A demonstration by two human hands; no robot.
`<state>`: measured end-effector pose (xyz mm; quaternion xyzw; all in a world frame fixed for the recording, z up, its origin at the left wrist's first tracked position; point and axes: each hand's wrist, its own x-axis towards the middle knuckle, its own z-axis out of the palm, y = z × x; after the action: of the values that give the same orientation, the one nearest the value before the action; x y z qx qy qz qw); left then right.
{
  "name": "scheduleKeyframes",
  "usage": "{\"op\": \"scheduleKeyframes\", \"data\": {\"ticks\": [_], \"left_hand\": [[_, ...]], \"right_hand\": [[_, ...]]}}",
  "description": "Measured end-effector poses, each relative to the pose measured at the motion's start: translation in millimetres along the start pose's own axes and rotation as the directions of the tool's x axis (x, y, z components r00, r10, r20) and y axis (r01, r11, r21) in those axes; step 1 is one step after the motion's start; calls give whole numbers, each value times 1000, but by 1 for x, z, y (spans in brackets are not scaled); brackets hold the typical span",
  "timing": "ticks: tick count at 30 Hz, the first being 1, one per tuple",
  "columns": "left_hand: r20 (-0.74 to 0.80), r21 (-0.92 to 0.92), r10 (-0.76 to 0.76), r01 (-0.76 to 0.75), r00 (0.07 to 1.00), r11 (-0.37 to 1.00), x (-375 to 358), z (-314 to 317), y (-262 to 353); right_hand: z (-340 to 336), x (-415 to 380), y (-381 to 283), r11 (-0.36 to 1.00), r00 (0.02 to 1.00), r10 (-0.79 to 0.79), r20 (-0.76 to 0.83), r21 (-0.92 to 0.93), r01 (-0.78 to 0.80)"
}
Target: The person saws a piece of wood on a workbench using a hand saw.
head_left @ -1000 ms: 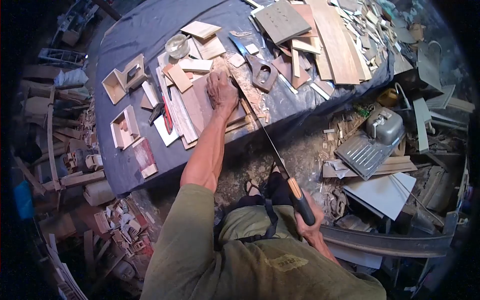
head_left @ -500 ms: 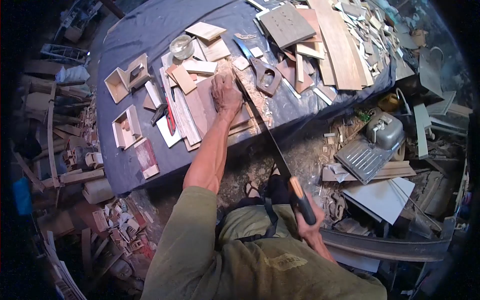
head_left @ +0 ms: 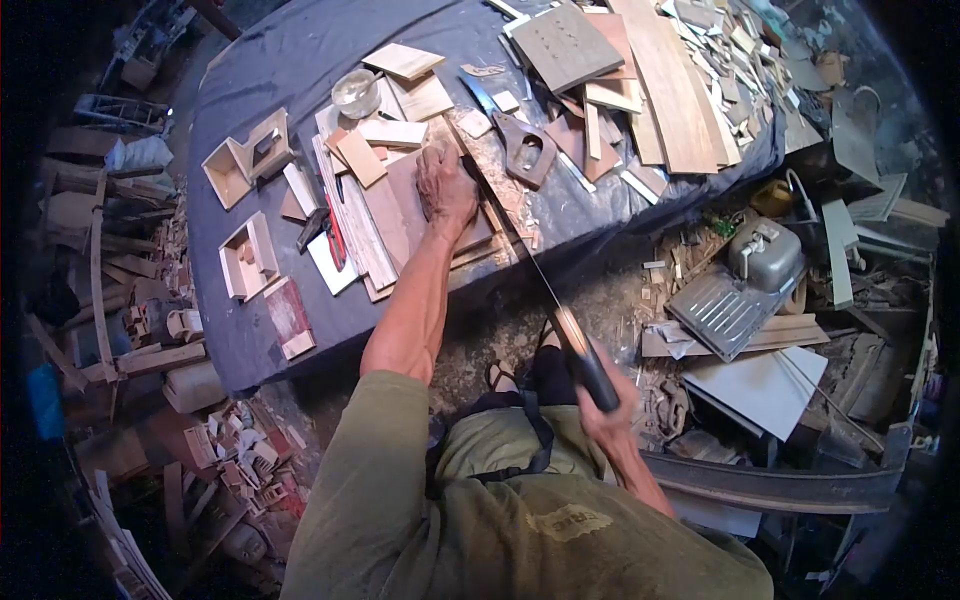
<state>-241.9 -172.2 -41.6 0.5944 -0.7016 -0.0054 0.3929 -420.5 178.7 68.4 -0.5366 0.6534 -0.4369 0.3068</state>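
My right hand [head_left: 612, 408] is wrapped around the dark handle of a handsaw [head_left: 518, 238], low and to the right, in front of my body. The long blade points up and away, its far part along the right edge of a flat brown wooden board [head_left: 397, 192]. On top of that board my left hand [head_left: 446, 188] presses down, closed with its fingers curled, just left of the blade. How the fingertips meet the wood is hidden. Sawdust [head_left: 512, 196] lies right of the blade. A second saw with a wooden handle [head_left: 526, 150] lies there too.
The cloth-covered table [head_left: 345, 325] holds small wooden boxes [head_left: 248, 258], a glass jar [head_left: 356, 93], a red-handled tool [head_left: 336, 243] and wood strips. Planks [head_left: 665, 85] and offcuts are heaped at its far right. A metal sink [head_left: 735, 300] and scraps crowd the floor.
The handsaw and my right hand have moved forward and slightly left, so the handle is closer to the table edge. My left hand stays on the board.
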Motion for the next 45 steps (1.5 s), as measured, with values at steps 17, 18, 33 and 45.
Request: {"op": "scheduleKeyframes", "data": {"ticks": [17, 18, 33, 45], "left_hand": [[41, 22, -22, 21, 999, 1000, 5, -9, 6], [49, 18, -37, 36, 998, 999, 0, -9, 8], [40, 23, -22, 21, 999, 1000, 0, -6, 6], [26, 53, -28, 27, 999, 998, 1, -6, 9]], "right_hand": [[13, 26, -4, 993, 1000, -2, 8, 120, 1], [5, 9, -4, 995, 999, 26, 19, 92, -27], [-21, -37, -1, 1000, 999, 25, 25, -7, -25], [-23, -35, 0, 992, 990, 115, 79, 42, -119]]}}
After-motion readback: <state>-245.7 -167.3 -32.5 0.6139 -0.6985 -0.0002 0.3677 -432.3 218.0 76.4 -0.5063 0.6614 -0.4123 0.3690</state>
